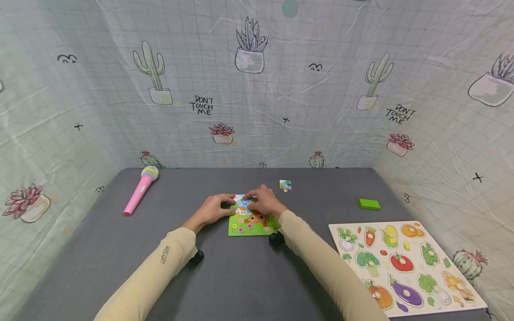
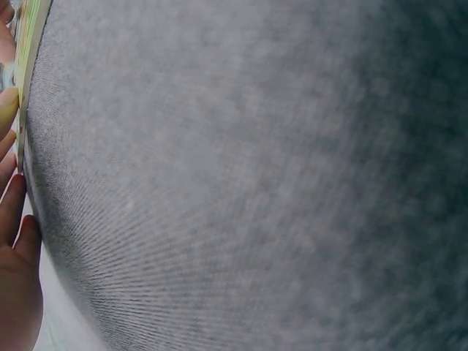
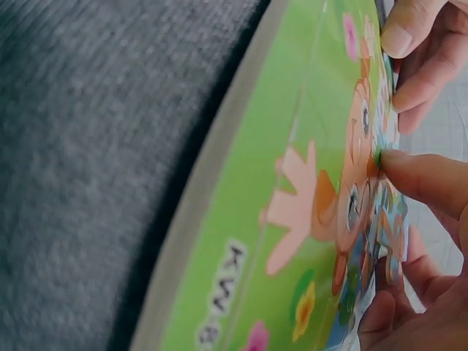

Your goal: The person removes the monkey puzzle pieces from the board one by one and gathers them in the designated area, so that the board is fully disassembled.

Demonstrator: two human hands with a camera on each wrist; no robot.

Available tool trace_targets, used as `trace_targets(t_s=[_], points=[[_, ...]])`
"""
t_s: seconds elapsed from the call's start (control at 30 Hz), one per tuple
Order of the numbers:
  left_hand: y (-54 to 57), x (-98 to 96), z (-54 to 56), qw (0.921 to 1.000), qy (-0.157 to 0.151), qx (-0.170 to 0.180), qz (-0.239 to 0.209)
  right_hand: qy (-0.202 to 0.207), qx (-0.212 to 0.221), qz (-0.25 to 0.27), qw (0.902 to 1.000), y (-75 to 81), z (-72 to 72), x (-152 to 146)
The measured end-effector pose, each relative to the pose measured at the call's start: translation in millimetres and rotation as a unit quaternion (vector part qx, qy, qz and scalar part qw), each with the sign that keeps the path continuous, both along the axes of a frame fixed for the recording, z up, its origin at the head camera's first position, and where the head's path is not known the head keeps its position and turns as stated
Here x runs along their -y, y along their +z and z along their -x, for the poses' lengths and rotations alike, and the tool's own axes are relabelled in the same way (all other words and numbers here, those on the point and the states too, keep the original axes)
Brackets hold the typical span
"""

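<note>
A small jigsaw puzzle (image 1: 250, 228) with a cartoon monkey, a house and flowers on green lies flat in the middle of the table. My left hand (image 1: 212, 209) holds its upper left side, thumb and fingertips at the edge; the left wrist view catches only part of the fingers (image 2: 10, 212) beside the board's rim (image 2: 31, 66). Over the upper right part, my right hand (image 1: 266, 200) pinches a jigsaw piece (image 3: 393, 228) between thumb and fingers, tilted against the board in the right wrist view. That hand covers the puzzle's upper right corner in the head view.
One loose jigsaw piece (image 1: 285, 185) lies beyond the right hand. A pink toy microphone (image 1: 140, 191) is at the back left, a green block (image 1: 369, 204) at the right. Nearer on the right lies a vegetable peg board (image 1: 385, 263). A patterned curtain (image 1: 257, 98) hangs behind the table.
</note>
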State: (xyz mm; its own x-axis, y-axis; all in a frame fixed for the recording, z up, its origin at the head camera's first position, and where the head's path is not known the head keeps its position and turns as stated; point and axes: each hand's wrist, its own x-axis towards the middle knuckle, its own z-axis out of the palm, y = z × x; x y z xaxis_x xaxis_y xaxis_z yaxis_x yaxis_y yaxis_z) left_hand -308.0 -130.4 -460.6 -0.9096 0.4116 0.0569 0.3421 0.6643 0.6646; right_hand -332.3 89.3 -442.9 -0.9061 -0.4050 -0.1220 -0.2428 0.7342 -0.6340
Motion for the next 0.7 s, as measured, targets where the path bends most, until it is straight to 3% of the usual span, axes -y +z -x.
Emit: trace_targets(t_s=[0.23, 0.7], points=[[-1.3, 0.2, 1.5, 1.0, 0.0, 0.003, 0.001, 0.029, -0.027, 0.022, 0.999, 1.6, 1.3, -8], [-1.1, -0.1, 2.1, 1.0, -0.004, 0.0, 0.002, 0.011, -0.038, 0.032, 0.9987, -1.3, 6.4, -20]])
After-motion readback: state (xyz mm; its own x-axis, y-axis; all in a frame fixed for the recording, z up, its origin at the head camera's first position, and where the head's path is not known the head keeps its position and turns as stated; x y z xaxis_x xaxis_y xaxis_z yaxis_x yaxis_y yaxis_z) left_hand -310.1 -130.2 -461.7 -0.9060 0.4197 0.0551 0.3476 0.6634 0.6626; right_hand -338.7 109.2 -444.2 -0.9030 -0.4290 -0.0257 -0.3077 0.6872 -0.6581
